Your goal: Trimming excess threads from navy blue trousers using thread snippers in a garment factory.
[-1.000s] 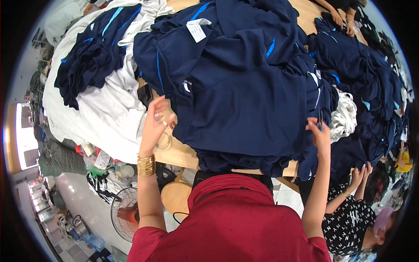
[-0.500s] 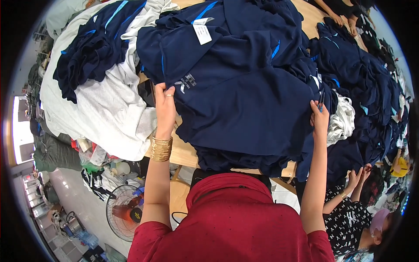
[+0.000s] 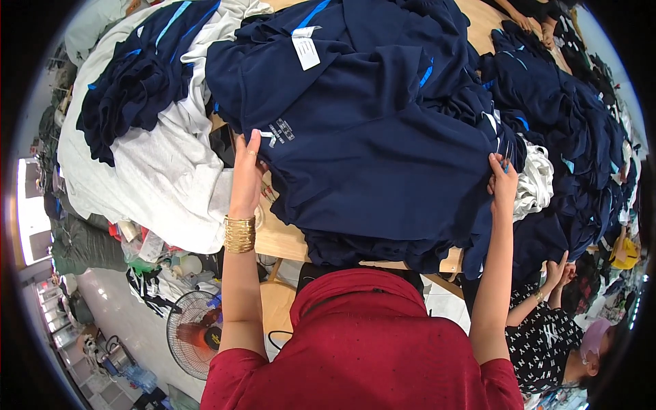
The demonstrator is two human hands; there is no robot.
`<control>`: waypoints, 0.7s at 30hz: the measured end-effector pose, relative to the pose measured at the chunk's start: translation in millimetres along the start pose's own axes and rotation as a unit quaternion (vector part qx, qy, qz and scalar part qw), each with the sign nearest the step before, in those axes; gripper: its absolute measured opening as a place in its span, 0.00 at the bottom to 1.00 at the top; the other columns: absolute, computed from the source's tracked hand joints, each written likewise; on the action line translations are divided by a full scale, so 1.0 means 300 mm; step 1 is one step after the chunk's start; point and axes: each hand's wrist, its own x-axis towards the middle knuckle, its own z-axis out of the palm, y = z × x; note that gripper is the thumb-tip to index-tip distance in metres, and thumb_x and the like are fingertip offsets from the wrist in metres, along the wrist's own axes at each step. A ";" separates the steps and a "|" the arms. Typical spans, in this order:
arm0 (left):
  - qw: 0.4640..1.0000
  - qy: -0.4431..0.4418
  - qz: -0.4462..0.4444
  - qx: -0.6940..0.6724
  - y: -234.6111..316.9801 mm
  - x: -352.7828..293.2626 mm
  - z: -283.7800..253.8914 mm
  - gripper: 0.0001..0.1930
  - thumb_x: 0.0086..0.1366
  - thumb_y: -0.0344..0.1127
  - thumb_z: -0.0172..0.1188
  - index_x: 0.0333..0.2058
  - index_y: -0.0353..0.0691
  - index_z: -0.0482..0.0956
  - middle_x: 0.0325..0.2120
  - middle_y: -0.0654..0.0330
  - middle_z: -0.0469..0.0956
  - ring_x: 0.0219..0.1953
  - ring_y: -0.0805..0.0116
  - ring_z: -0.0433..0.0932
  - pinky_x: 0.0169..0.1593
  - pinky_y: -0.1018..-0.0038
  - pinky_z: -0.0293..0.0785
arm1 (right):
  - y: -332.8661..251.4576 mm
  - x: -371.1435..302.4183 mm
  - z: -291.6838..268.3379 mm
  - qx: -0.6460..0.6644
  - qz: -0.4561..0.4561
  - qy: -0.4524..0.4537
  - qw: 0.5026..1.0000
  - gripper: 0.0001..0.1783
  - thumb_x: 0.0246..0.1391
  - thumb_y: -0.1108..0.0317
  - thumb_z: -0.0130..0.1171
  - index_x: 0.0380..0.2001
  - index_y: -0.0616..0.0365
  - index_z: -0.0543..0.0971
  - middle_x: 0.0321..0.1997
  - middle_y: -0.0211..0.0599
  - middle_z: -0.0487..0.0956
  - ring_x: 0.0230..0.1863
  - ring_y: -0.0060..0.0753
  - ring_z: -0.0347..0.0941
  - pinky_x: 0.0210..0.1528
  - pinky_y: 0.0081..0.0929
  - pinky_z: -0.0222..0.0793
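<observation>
A navy garment (image 3: pixel 369 178) lies spread across the pile in front of me, with a small printed mark and a white tape near its left edge. My left hand (image 3: pixel 247 171), gold bangles at the wrist, pinches that left edge, thumb on top. At the opposite edge my right hand (image 3: pixel 503 183) is closed on the cloth and on small thread snips (image 3: pixel 506 162), whose metal points stick up past the fingers. A white care label (image 3: pixel 305 49) lies on the navy cloth farther up. The fingers under the cloth are partly hidden.
Light grey cloth (image 3: pixel 167 181) and a bunched navy garment (image 3: pixel 133 96) lie at left. White tape coils (image 3: pixel 536 181) and a navy pile (image 3: pixel 581 137) are at right. A fan (image 3: pixel 195 335) stands low left. A co-worker's hands (image 3: pixel 559 273) handle navy cloth at lower right.
My left hand has shifted a little left and down, its thumb now straighter along the cloth edge. The garment and pile sit slightly farther left in view. My right hand stays nearly in place.
</observation>
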 end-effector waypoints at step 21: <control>0.984 -0.149 -0.083 -0.044 -0.040 -0.148 -0.093 0.36 0.54 0.28 0.59 0.61 0.31 0.54 0.58 0.54 0.61 0.60 0.66 0.61 0.63 0.71 0.54 | -0.001 -0.070 -0.135 -0.082 -0.003 -0.045 0.996 0.07 0.52 0.65 0.61 0.30 0.54 0.76 0.12 0.16 0.63 0.10 0.09 0.52 0.12 0.13 0.42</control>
